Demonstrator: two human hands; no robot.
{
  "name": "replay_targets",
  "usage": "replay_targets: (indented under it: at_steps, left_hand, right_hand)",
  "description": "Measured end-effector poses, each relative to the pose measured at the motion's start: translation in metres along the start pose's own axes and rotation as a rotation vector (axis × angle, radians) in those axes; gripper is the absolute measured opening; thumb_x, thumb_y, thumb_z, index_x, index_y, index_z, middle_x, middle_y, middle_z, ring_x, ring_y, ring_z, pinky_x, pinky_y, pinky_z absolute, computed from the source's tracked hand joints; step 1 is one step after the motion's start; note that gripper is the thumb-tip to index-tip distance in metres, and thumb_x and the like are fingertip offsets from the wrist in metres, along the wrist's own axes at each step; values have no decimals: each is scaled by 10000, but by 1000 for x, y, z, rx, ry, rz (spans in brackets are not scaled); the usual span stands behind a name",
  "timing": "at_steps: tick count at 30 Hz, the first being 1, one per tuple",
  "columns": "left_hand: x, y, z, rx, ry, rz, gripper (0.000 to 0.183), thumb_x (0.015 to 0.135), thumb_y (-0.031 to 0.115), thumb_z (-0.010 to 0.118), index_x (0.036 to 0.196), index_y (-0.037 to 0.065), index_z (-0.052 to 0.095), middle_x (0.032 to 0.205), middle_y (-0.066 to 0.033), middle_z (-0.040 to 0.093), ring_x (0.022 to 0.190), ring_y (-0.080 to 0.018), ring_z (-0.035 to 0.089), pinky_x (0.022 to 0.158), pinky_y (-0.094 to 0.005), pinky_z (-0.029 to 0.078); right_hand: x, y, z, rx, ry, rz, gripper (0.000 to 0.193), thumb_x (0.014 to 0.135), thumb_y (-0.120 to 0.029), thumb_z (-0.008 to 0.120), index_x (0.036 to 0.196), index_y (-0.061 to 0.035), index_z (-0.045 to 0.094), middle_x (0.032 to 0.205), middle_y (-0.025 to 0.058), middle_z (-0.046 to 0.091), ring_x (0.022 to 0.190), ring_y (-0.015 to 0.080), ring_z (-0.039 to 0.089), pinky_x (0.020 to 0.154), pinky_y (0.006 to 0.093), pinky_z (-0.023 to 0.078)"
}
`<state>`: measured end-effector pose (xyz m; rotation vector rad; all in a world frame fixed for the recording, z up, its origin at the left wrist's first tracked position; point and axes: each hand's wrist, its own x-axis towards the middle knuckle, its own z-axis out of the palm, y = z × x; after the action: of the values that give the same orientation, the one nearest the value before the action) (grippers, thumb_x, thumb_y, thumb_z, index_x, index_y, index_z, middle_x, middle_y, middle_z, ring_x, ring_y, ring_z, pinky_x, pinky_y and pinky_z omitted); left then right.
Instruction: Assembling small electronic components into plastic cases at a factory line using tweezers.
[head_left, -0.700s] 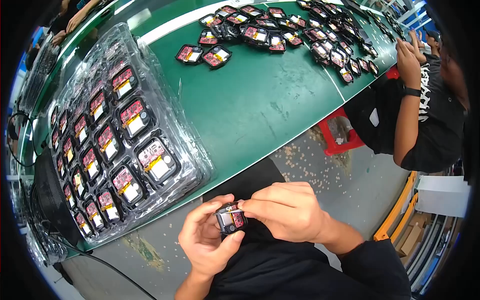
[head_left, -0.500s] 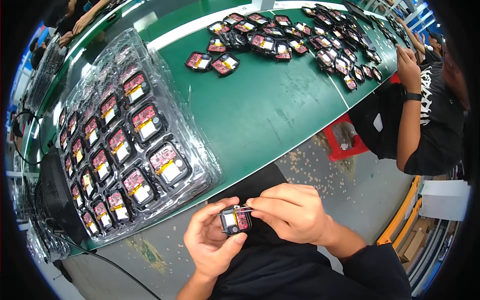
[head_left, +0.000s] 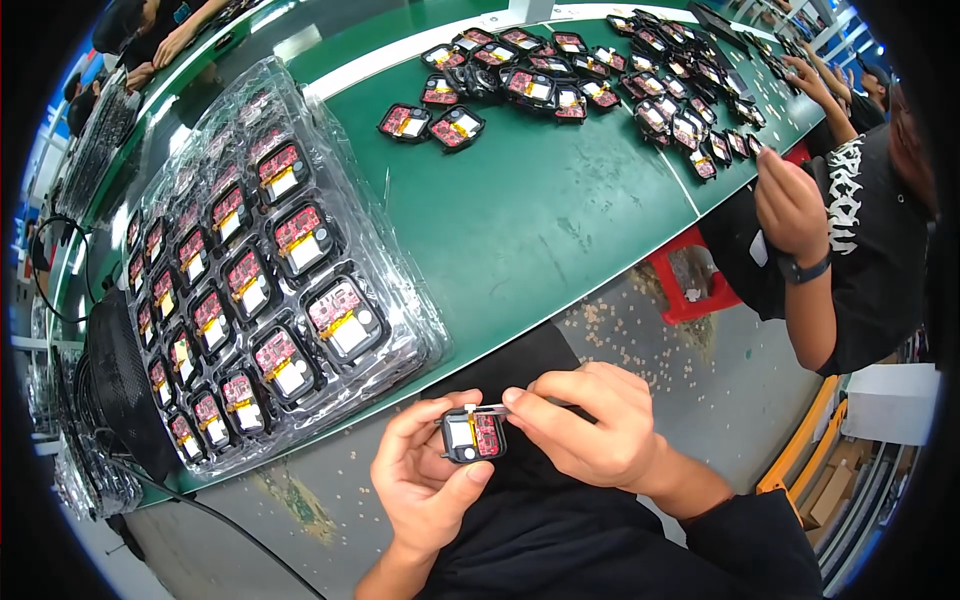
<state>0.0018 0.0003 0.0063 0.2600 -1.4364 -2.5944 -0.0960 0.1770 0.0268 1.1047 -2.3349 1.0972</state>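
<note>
My left hand [head_left: 422, 475] grips a small black square device housing [head_left: 489, 437] by its edges, thumb at the bottom and fingers along the far side. A red circuit board, a white block and yellow tape show in its open face. My right hand [head_left: 590, 425] pinches slim metal tweezers [head_left: 490, 409]. Their tips reach the housing's upper edge, beside a small white piece [head_left: 470, 408]; whether they grip it I cannot tell. Both hands are in front of my dark clothing, just off the table's near edge.
On the green table [head_left: 480, 240], a clear plastic tray [head_left: 400, 300] at left holds several similar housings. More lie heaped at the far side [head_left: 530, 85]. A co-worker's hand [head_left: 792, 205] is at the right, above a red stool [head_left: 690, 280]. A black cable [head_left: 240, 535] hangs at lower left.
The tweezer tips have shifted from over the red board to the housing's upper edge. The co-worker's near hand has come lower and closer. My left hand keeps its hold.
</note>
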Motion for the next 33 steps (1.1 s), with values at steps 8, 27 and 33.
replay_targets:
  at_steps: [8, 27, 33]
  left_hand:
    - [-3, 1, 2, -9, -13, -16, 630, 849, -56, 796, 1394, -60, 480, 1388, -307, 562, 1238, -319, 635, 999, -385, 564]
    - [-3, -2, -4, -9, -16, -15, 619, 849, -65, 789, 1392, -62, 492, 1416, -300, 539, 1226, -299, 634, 990, -373, 560]
    - [-3, -1, -1, 1, -38, -12, 628, 852, -69, 784, 1407, -71, 491, 1435, -291, 521, 1242, -300, 624, 993, -372, 557]
  right_hand:
    - [-5, 3, 4, -1, 10, -27, 310, 685, -65, 772, 995, -65, 785, 844, 16, 677, 574, 150, 552, 489, 286, 434]
    - [-5, 2, 9, 106, -15, 37, 308, 670, -23, 888, 960, -57, 788, 841, 46, 690, 580, 172, 605, 491, 282, 456]
    - [-4, 4, 9, 227, -3, 105, 283, 681, -20, 884, 941, -53, 778, 831, 53, 695, 586, 181, 634, 506, 285, 486]
